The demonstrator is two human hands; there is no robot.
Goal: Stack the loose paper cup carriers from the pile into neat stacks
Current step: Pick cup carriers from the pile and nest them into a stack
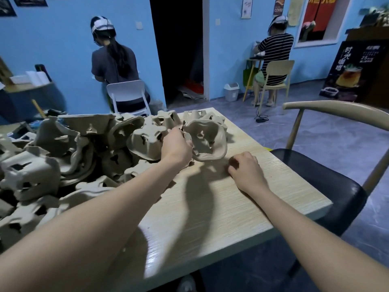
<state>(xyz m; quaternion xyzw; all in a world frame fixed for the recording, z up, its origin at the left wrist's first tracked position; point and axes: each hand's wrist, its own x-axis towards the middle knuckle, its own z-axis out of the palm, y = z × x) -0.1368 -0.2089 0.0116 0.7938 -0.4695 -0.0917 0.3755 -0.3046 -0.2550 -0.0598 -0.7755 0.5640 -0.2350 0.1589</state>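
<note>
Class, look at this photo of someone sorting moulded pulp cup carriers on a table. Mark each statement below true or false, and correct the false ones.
1. The left hand grips a grey-brown moulded pulp cup carrier. True.
2. The right hand holds a carrier too. False: it rests on the pale wood-grain table with curled fingers, holding nothing.
3. The loose pile of carriers lies on the table's left side. True.
4. The chair with the black seat at the table's right is occupied. False: nobody sits on it.
5. Two people sit with their backs to the camera. True.
</note>
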